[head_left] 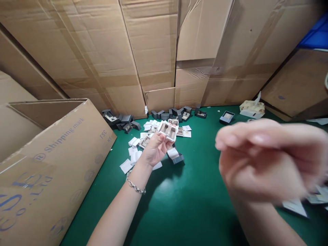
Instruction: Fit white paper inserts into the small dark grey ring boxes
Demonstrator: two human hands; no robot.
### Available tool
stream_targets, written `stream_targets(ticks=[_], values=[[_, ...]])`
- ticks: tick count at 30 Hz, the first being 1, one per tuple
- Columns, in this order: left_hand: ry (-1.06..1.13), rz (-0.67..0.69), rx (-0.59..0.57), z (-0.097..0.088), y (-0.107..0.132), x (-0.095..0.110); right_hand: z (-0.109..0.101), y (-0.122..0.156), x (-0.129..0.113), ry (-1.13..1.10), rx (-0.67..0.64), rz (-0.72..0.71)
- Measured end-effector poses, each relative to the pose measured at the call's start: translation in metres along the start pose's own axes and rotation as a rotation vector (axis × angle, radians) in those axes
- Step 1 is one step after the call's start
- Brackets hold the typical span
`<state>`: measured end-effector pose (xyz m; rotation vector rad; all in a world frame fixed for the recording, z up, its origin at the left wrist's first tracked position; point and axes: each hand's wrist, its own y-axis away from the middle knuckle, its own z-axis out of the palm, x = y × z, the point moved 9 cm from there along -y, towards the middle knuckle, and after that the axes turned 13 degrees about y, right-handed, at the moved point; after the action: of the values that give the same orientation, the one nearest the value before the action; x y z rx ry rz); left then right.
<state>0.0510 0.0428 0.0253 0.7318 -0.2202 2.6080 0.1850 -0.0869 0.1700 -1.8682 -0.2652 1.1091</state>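
My left hand (154,149) reaches out over the green table (179,205) and its fingers are closed on a small white insert tray (168,130) with brownish compartments, held above a heap of white cards and inserts (138,150). A grey open box (175,155) lies just right of that hand. My right hand (266,157) is close to the camera and blurred by motion, fingers loosely curled; I cannot make out whether it holds anything. A metal bracelet (136,187) sits on my left wrist.
Tall cardboard cartons (153,51) wall off the back. An open carton marked "Shipping mark" (56,160) lies at the left. Several small dark grey boxes (123,121) line the back edge, one more box (227,117) and a crumpled packet (252,109) at the right.
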Motion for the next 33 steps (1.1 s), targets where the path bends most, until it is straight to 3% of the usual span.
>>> stream_targets(ticks=[1, 2, 5, 8, 19, 33], values=[[-0.036, 0.009, -0.018, 0.003, 0.001, 0.002, 0.004, -0.009, 0.009, 0.013, 0.052, 0.023], [-0.072, 0.016, -0.032, 0.005, 0.002, 0.004, 0.016, -0.016, 0.019, 0.045, 0.004, 0.048], [-0.170, 0.025, -0.048, 0.010, 0.003, 0.007, 0.064, -0.022, 0.050, 0.167, -0.336, 0.116], [-0.262, 0.027, -0.032, 0.010, 0.003, 0.009, 0.085, -0.013, 0.071, 0.223, -0.503, 0.182], [-0.508, 0.029, -0.091, 0.008, 0.001, 0.011, 0.093, -0.007, 0.083, 0.310, -0.566, 0.181], [-0.332, -0.023, -0.061, 0.003, 0.000, 0.003, 0.101, -0.003, 0.082, 0.304, -0.570, 0.120]])
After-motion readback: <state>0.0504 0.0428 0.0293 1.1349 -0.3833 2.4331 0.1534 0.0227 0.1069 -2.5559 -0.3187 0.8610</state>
